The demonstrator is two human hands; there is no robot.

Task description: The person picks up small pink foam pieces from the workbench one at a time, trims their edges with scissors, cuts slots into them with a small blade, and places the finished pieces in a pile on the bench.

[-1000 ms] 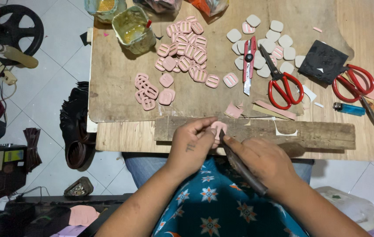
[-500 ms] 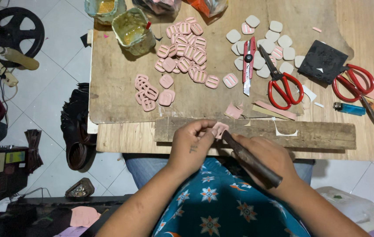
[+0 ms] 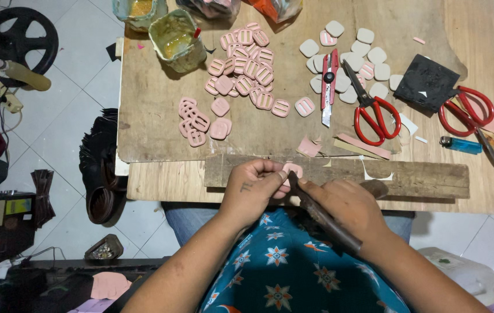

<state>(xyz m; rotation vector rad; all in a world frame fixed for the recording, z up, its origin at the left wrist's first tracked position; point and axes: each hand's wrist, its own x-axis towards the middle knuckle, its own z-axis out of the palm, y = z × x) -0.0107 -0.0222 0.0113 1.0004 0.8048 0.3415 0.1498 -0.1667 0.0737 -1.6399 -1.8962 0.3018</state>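
Head view: person sits at 6 o'clock of the wooden worktop [image 3: 160, 116], both hands at its near edge over a long wood plank [image 3: 421, 174]. Left hand [image 3: 253, 188] w/ fingers pressed together, pinching a small pink buckle piece [image 3: 293, 170] against the plank. Right hand [image 3: 345, 203] just beside it at 3 o'clock, fingers wrapped round a dark wooden-handled tool [image 3: 322, 215]; tool tip touches the pink piece, handle runs back toward 5 o'clock over the blue patterned shirt [image 3: 293, 266].

Rest of worktop: pile of pink buckles [image 3: 247, 66] at 12 o'clock from the hands, smaller group of pink buckles [image 3: 200, 119] at 10 o'clock. Pale grey-white buckle blanks [image 3: 351, 55] approx. 1 o'clock, w/ a red utility knife [image 3: 329, 81] lying among them. Red scissors [image 3: 371, 110] just right of the knife; second red scissors [image 3: 467, 110] near the right edge, touching a black square pad [image 3: 429, 81]. Blue lighter [image 3: 458, 145] at 3 o'clock, near the plank's far end. Pink strips and scraps [image 3: 363, 146] lie btw. the scissors and plank. Green glue-smeared tub [image 3: 174, 40] at 11 o'clock, far edge.

Floor: black wheel [image 3: 15, 37] top left, stack of dark straps [image 3: 99, 174] beside the worktop at 9 o'clock.
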